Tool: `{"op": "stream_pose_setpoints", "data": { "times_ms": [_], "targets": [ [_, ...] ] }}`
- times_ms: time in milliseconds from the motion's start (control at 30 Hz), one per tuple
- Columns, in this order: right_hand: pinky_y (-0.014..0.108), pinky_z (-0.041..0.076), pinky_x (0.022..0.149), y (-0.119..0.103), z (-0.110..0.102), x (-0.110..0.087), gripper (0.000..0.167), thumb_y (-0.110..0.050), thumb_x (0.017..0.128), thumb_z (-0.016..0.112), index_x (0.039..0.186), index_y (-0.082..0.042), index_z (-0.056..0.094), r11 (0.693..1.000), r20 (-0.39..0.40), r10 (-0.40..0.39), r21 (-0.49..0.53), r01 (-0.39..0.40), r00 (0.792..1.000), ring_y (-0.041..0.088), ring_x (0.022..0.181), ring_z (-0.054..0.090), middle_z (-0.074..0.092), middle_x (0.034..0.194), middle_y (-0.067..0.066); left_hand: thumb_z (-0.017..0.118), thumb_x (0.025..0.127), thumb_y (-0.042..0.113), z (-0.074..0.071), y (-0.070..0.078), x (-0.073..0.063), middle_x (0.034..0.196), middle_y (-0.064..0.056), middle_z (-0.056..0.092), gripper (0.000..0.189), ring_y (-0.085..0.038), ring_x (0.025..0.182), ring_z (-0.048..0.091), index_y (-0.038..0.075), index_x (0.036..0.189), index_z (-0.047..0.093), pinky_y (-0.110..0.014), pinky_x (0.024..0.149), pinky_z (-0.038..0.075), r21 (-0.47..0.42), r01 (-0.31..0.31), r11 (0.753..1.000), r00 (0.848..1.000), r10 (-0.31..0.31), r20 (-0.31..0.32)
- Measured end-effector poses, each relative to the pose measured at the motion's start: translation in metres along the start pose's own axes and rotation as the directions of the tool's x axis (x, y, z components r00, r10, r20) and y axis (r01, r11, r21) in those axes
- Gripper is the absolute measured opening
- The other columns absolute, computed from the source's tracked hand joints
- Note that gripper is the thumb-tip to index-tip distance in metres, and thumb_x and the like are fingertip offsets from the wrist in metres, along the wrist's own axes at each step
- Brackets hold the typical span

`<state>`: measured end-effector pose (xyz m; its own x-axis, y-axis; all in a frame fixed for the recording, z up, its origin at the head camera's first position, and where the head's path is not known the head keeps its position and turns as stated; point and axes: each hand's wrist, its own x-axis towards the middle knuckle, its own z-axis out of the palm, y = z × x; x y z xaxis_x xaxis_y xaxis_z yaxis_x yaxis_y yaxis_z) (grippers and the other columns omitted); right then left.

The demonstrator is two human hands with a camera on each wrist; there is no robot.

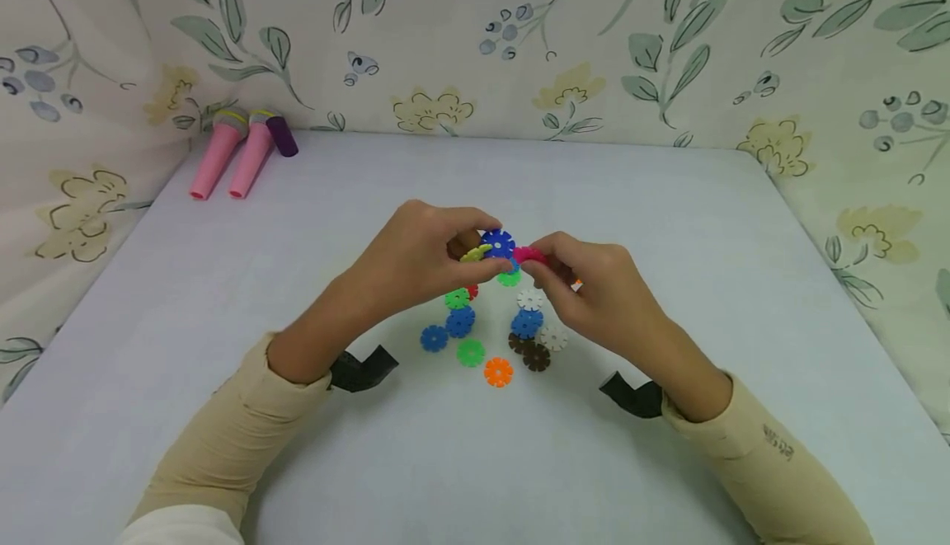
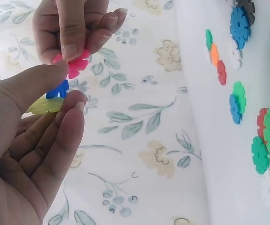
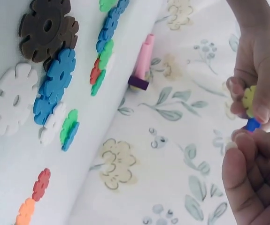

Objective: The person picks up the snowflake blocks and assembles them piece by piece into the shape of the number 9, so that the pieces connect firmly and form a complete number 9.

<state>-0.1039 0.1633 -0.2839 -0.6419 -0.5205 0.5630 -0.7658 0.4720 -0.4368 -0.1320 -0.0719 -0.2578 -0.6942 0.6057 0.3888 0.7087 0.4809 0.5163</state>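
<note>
Above the table my left hand [image 1: 419, 256] pinches a joined pair of notched plastic discs, one dark blue [image 1: 498, 243] and one yellow [image 1: 476, 254]. My right hand [image 1: 594, 281] pinches a pink notched disc [image 1: 529, 256] between thumb and fingers, right against the blue disc's edge. In the left wrist view the pink disc [image 2: 73, 63] meets the blue one [image 2: 58, 89] near the left thumb tip. From the right wrist, the yellow disc [image 3: 250, 101] and a bit of blue [image 3: 252, 124] show, while the right fingers mostly hide the pink disc.
Several loose discs lie on the white table [image 1: 416, 462] below the hands, among them an orange disc [image 1: 498, 372], a brown disc [image 1: 537, 356] and a green disc [image 1: 471, 353]. Two pink toy microphones [image 1: 218, 153] stand at the back left by the flowered cloth [image 1: 475, 50].
</note>
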Motion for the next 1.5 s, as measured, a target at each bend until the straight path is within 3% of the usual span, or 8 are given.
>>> {"op": "stream_pose_setpoints", "data": {
  "times_ms": [267, 633, 867, 1033, 1100, 1300, 1400, 1500],
  "targets": [
    [0.021, 0.051, 0.055, -0.004, 0.006, 0.000, 0.014, 0.007, 0.085, 0.075, 0.094, 0.003, 0.065, 0.995, -0.019, -0.087, -0.044, 0.086, 0.996, 0.006, 0.058, 0.057, 0.064, 0.072, 0.003, 0.086, 0.082, 0.022, 0.002, 0.001, -0.005, 0.077, 0.006, 0.070, 0.034, -0.004, 0.067, 0.065, 0.004, 0.108, 0.074, -0.023, 0.064, 0.053, -0.074, 0.039, 0.996, 0.998, -0.035, 0.044],
    [0.026, 0.057, 0.063, -0.003, 0.010, 0.007, 0.021, 0.010, 0.083, 0.075, 0.100, 0.005, 0.063, 0.996, -0.066, -0.090, -0.002, 0.090, 0.994, 0.010, 0.066, 0.066, 0.069, 0.081, 0.007, 0.085, 0.083, 0.023, 0.003, -0.002, -0.009, 0.084, 0.007, 0.073, 0.037, -0.003, 0.072, 0.068, 0.004, 0.113, 0.071, -0.025, 0.065, 0.056, -0.211, 0.040, 0.977, 0.999, -0.046, -0.023],
    [0.024, 0.056, 0.065, 0.005, 0.002, 0.007, 0.021, 0.008, 0.082, 0.078, 0.099, 0.003, 0.067, 0.996, -0.097, -0.076, -0.057, 0.071, 0.992, 0.012, 0.072, 0.067, 0.072, 0.087, 0.006, 0.070, 0.096, 0.021, 0.001, -0.005, -0.003, 0.084, 0.004, 0.073, 0.020, -0.010, 0.072, 0.068, 0.007, 0.109, 0.071, -0.033, 0.066, 0.057, -0.398, 0.110, 0.911, 0.994, -0.101, 0.043],
    [0.021, 0.055, 0.066, 0.008, 0.003, 0.005, 0.019, 0.005, 0.084, 0.078, 0.100, 0.002, 0.069, 0.997, -0.077, -0.077, -0.034, 0.074, 0.994, 0.010, 0.073, 0.067, 0.073, 0.090, 0.005, 0.067, 0.097, 0.014, 0.002, -0.013, 0.001, 0.088, -0.002, 0.073, 0.022, -0.021, 0.072, 0.068, 0.004, 0.117, 0.066, -0.040, 0.065, 0.056, -0.515, 0.171, 0.840, 0.978, -0.080, 0.194],
    [0.022, 0.055, 0.065, 0.009, 0.005, 0.004, 0.018, 0.004, 0.084, 0.078, 0.100, 0.002, 0.070, 0.997, -0.062, -0.076, -0.025, 0.075, 0.995, 0.009, 0.071, 0.066, 0.073, 0.090, 0.005, 0.068, 0.097, 0.015, 0.003, -0.014, 0.002, 0.087, -0.002, 0.072, 0.027, -0.023, 0.071, 0.066, 0.005, 0.121, 0.065, -0.039, 0.063, 0.054, -0.529, 0.188, 0.827, 0.968, -0.064, 0.244],
    [0.031, 0.058, 0.061, 0.012, 0.008, 0.003, 0.031, 0.001, 0.083, 0.079, 0.111, 0.003, 0.065, 0.996, -0.023, -0.051, -0.078, 0.049, 0.998, 0.015, 0.076, 0.069, 0.073, 0.096, 0.009, 0.075, 0.092, 0.016, 0.003, -0.014, 0.003, 0.086, 0.000, 0.073, 0.038, -0.016, 0.077, 0.070, 0.004, 0.127, 0.065, -0.034, 0.069, 0.056, -0.454, 0.208, 0.866, 0.963, -0.100, 0.250],
    [0.036, 0.058, 0.064, 0.020, 0.008, 0.002, 0.032, 0.000, 0.085, 0.078, 0.114, 0.002, 0.064, 0.992, 0.071, 0.035, -0.126, -0.026, 0.997, 0.019, 0.081, 0.068, 0.071, 0.101, 0.011, 0.078, 0.090, 0.015, 0.002, -0.015, 0.003, 0.094, 0.000, 0.074, 0.043, -0.014, 0.086, 0.072, 0.004, 0.129, 0.064, -0.032, 0.078, 0.058, -0.407, 0.230, 0.884, 0.962, -0.144, 0.232],
    [0.036, 0.057, 0.069, 0.032, 0.012, -0.001, 0.028, 0.000, 0.088, 0.075, 0.114, -0.001, 0.068, 0.975, 0.255, 0.178, -0.175, -0.136, 0.950, 0.021, 0.083, 0.064, 0.068, 0.104, 0.011, 0.078, 0.089, 0.014, 0.002, -0.018, 0.003, 0.100, -0.001, 0.074, 0.043, -0.014, 0.093, 0.070, 0.005, 0.129, 0.065, -0.031, 0.083, 0.057, -0.382, 0.230, 0.895, 0.964, -0.156, 0.215]
  ]
}}
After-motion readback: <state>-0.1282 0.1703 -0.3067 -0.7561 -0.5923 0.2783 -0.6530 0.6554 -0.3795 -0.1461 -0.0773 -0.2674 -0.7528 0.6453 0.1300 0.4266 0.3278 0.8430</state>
